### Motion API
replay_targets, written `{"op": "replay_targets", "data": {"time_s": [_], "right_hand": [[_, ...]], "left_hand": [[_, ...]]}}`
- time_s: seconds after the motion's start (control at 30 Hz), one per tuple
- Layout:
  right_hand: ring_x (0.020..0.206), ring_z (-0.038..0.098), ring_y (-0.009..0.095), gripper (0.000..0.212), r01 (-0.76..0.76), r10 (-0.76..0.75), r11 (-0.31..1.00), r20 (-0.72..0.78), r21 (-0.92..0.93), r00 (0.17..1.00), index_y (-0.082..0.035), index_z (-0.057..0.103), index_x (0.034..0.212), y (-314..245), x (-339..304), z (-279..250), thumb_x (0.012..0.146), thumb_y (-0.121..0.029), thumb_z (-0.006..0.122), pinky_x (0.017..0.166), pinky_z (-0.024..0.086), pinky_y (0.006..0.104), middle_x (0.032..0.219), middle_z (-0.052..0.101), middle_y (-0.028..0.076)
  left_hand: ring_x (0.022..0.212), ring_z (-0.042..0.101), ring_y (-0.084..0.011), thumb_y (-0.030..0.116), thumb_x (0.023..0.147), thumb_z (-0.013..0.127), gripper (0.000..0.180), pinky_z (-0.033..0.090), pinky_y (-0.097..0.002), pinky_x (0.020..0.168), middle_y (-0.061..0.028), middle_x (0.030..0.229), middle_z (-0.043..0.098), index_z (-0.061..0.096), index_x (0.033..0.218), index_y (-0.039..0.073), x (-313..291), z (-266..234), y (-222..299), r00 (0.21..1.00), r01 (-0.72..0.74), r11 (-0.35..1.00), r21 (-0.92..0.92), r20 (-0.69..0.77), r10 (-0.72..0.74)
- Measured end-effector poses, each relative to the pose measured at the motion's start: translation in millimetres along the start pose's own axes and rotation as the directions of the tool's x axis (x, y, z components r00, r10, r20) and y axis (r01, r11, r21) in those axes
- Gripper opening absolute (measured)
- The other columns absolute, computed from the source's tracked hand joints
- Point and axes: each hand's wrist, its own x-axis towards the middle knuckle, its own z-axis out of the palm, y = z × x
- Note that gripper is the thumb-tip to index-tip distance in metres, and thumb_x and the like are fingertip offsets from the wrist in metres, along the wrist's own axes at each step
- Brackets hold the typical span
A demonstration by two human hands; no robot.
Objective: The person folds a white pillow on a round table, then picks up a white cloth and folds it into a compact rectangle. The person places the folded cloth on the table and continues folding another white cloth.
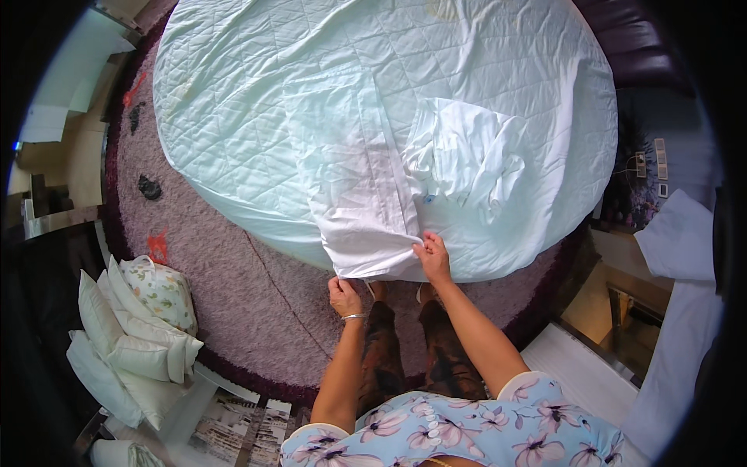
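A long white folded cloth (364, 183) lies on the quilted pale bed cover (226, 86), its near end reaching the bed's front edge. My left hand (343, 297) is closed on the cloth's near left corner, just past the bed edge. Higher up, my right hand (433, 257) pinches the near right edge of the same cloth. To the right of it, a crumpled white cloth (471, 148) rests on the bed, touched by neither hand. Whether the folded cloth is a pillowcase or a sheet cannot be made out.
Mauve carpet (226, 288) with a dark border surrounds the bed. Several pale pillows (117, 342) and a patterned round bundle (159, 292) are piled at lower left. White fabric (677, 335) hangs at the right. A dark purple padded headboard (634, 43) stands at far right.
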Motion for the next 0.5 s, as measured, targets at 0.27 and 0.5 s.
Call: {"op": "replay_targets", "data": {"time_s": [0.27, 0.5], "right_hand": [[0.068, 0.048, 0.005, 0.019, -0.564, 0.426, 0.757, 0.407, 0.329, 0.808, -0.004, 0.061, 0.076, -6, 13, -17, 0.078, -0.023, 0.066, 0.065, 0.038, 0.0191, 0.069, 0.055, -0.004], [0.077, 0.054, 0.007, 0.028, -0.483, 0.425, 0.765, 0.229, 0.425, 0.875, -0.004, 0.056, 0.096, -18, 0, -2, 0.077, -0.019, 0.069, 0.067, 0.042, 0.0193, 0.084, 0.059, 0.000]], "left_hand": [[0.070, 0.064, -0.0181, 0.014, 0.089, 0.047, 0.016, 0.052, -0.0290, 0.057, -0.0060, 0.084, 0.063, 0.054, 0.101, 0.006, -21, -2, 16, 0.615, 0.715, 0.631, -0.302, 0.701, -0.361], [0.075, 0.061, -0.0163, 0.000, 0.080, 0.049, 0.026, 0.050, -0.0297, 0.065, -0.0063, 0.088, 0.060, 0.051, 0.106, 0.003, -17, 13, 13, 0.834, 0.544, 0.739, -0.397, 0.350, -0.426]]}}
